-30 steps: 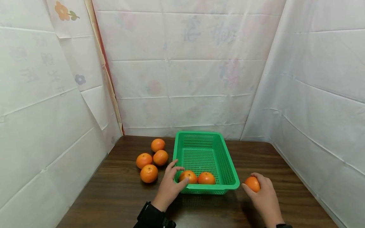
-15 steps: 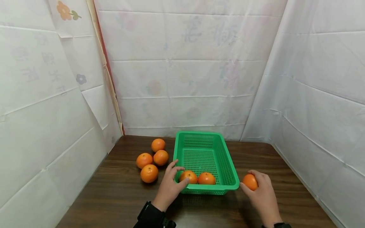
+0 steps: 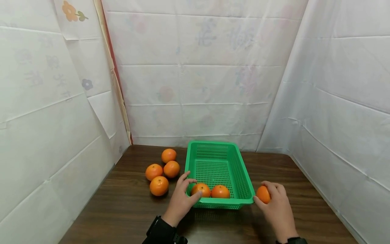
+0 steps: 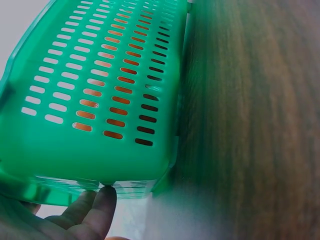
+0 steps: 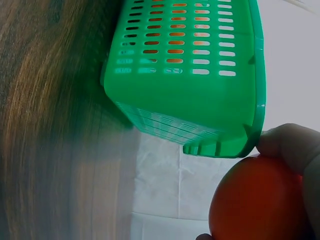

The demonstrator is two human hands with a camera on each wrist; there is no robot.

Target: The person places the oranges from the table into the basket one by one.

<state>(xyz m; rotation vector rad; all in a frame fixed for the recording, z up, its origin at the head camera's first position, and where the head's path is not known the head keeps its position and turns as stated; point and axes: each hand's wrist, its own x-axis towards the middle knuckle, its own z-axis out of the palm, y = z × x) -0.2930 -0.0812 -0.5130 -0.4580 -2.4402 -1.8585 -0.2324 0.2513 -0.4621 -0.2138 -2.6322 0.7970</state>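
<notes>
Right hand (image 3: 276,208): fingers and thumb curl round a round, glossy, bright-orange citrus fruit (image 3: 262,194), parted only as wide as it. Seen from the head, fingers wrap it from 1 o'clock, thumb from 8 o'clock, palm at 4 o'clock; the side facing 10 o'clock shows bare. Fruit sits outside the rectangular green perforated plastic basket (image 3: 217,200), at its 4 o'clock corner, off the table, about rim level in the right wrist view. Thumb just beside that rim corner; contact unclear.

Left hand (image 3: 179,198): at the basket's 8 o'clock corner, fingers loosely parted, thumb well away from them, no fruit held. Fingers lie at the left wall, thumb over the near rim; cannot tell how firmly it presses.

Inside the basket, along the near wall at 6 o'clock: two shiny orange fruits (image 3: 220,191) side by side, left one right by the left thumb. Four loose orange fruits (image 3: 159,186) cluster outside at 9 o'clock; closest one lies at the left hand's 10 o'clock, apart from it. Dark brown wood-grain table (image 3: 128,203) underneath, white creased sheeting (image 3: 195,84) behind at 12 o'clock.
</notes>
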